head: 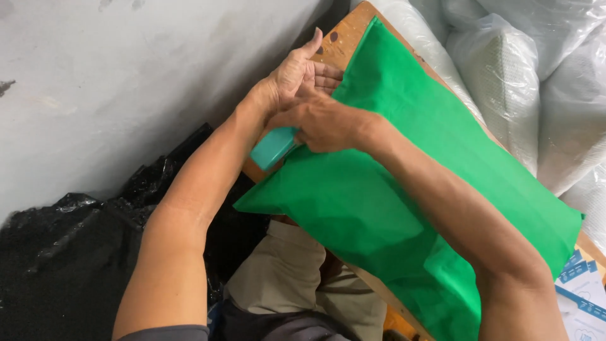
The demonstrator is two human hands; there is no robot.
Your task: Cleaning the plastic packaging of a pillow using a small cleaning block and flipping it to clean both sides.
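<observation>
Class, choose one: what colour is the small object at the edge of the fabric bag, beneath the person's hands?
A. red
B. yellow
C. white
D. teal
D: the small object at the edge of the green fabric bag, just below the right hand, is teal.

Single head view, looking steeply down; close over the wooden table (338,44)

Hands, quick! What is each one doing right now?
Left hand: open, fingers on the edge of the green bag.
Right hand: closed on the teal stapler, at the bag's edge.
</observation>
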